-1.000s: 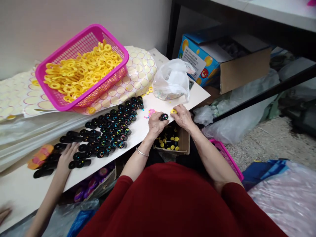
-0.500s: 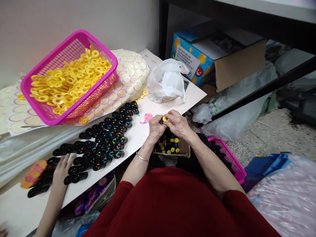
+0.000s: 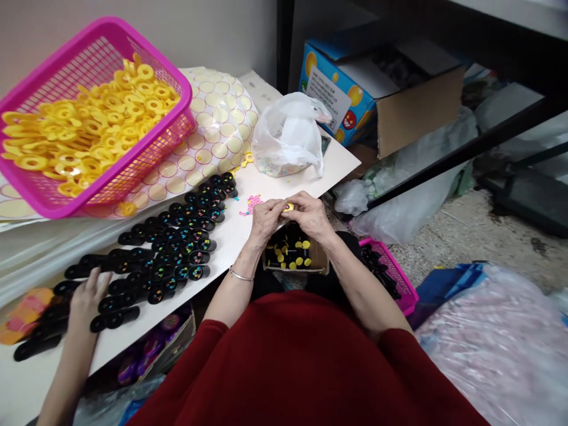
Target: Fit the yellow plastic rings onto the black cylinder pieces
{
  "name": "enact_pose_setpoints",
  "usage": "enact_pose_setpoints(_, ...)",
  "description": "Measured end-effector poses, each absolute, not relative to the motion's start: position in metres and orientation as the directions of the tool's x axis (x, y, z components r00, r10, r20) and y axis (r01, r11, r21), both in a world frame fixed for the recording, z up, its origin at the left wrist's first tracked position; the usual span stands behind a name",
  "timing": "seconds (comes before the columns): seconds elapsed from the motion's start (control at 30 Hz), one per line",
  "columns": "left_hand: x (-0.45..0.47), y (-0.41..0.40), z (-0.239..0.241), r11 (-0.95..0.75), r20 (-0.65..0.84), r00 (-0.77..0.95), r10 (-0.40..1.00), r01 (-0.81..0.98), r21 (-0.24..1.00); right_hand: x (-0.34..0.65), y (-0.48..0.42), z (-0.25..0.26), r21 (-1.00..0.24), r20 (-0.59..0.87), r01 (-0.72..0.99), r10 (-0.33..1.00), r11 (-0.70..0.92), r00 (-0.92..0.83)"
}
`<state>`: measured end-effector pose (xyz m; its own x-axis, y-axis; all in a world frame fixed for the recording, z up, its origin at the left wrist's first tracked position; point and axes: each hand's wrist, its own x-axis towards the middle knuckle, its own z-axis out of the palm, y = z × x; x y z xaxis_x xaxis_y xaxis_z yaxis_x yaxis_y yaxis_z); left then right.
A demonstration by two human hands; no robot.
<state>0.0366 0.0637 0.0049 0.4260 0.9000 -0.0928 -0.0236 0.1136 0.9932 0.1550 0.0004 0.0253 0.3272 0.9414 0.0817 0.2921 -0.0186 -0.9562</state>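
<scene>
My left hand and my right hand meet over the front edge of the white board. Together they pinch a small black toy piece with a yellow ring on it. Just below my hands stands a small cardboard box of black and yellow pieces. Left of my hands, rows of black pieces with coloured dots lie on the board. A little heap of pink beads lies next to my left hand.
A pink basket of yellow rings sits on sticker sheets at the back left. A white plastic bag and a blue carton stand behind. Another person's hand rests on the black pieces at the left. A second pink basket sits by my right knee.
My right hand brought the yellow ring over to the black piece in my left hand, and both hands now press them together. The view has shifted right and down.
</scene>
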Motion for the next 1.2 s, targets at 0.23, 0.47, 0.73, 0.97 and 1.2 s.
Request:
enact_pose_setpoints(0.23, 0.04, 0.061, 0.01, 0.097, -0.095, 0.358, 0.929, 0.013, 0.995, 0.141, 0.006, 0.013, -0.964, -0.237, -0.227, 0.831, -0.137, 0.503)
enact_pose_setpoints(0.47, 0.041, 0.057, 0.005, 0.155, -0.131, 0.378, 0.916, -0.034, 0.987, 0.134, 0.007, 0.015, -0.893, -0.396, -0.402, 0.779, -0.202, 0.486)
enact_pose_setpoints(0.73, 0.046, 0.054, -0.008, 0.079, -0.074, 0.323, 0.944, 0.0, 0.997, 0.13, 0.007, 0.012, -0.887, -0.396, -0.435, 0.746, -0.158, 0.536)
enact_pose_setpoints(0.97, 0.042, 0.056, -0.009, 0.154, -0.107, 0.387, 0.916, -0.093, 0.984, 0.135, -0.001, 0.015, -0.884, -0.341, -0.45, 0.831, -0.125, 0.439)
enact_pose_setpoints(1.2, 0.043, 0.057, -0.004, 0.099, -0.073, 0.389, 0.918, -0.047, 0.994, 0.136, 0.001, 0.011, -0.905, -0.329, -0.406, 0.818, -0.129, 0.472)
